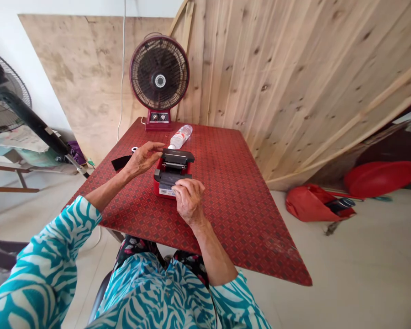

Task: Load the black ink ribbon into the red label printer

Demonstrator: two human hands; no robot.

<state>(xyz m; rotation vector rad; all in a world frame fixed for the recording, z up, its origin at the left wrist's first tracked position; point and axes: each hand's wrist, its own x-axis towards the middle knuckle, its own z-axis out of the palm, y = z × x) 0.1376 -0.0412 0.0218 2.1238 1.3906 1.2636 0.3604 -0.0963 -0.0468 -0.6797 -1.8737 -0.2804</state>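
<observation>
A small red and black machine [160, 187], which looks like a label printer, stands near the table's left side. Its black lid [183, 156] is raised, baring a metal roller inside. My left hand [142, 160] is at the lid's left corner, fingers stretched out and thumb apart; whether it presses on the lid I cannot tell. Across the machine's front lies a dark strip [170, 178]. My right hand [189, 196] has its fingers bent together at the strip's right end, pinching it. The fingertips' exact hold is partly hidden.
Behind the machine a clear plastic bottle [182, 136] lies on the red patterned table [233, 201]. A red fan [160, 82] stands at the back. Left of the machine are a black curved piece [120, 162] and a small white ring [134, 149]. A red bag [308, 203] lies on the floor.
</observation>
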